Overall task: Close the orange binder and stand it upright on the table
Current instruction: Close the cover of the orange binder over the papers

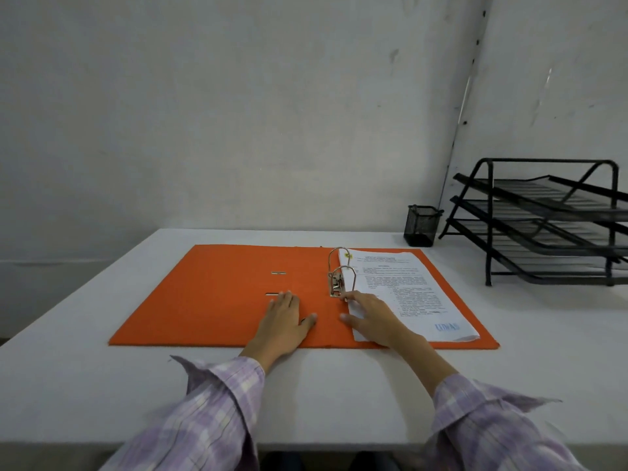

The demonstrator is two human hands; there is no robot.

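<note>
The orange binder lies open and flat in the middle of the white table. Its metal ring mechanism stands at the spine, with a stack of printed sheets on the right half. My left hand rests palm down on the left cover near the spine, fingers spread. My right hand lies on the near left edge of the sheets, with a fingertip touching the base of the ring mechanism. Neither hand grips anything.
A black mesh pen cup stands at the back of the table. A black three-tier wire paper tray sits at the far right. A pale wall rises behind the table.
</note>
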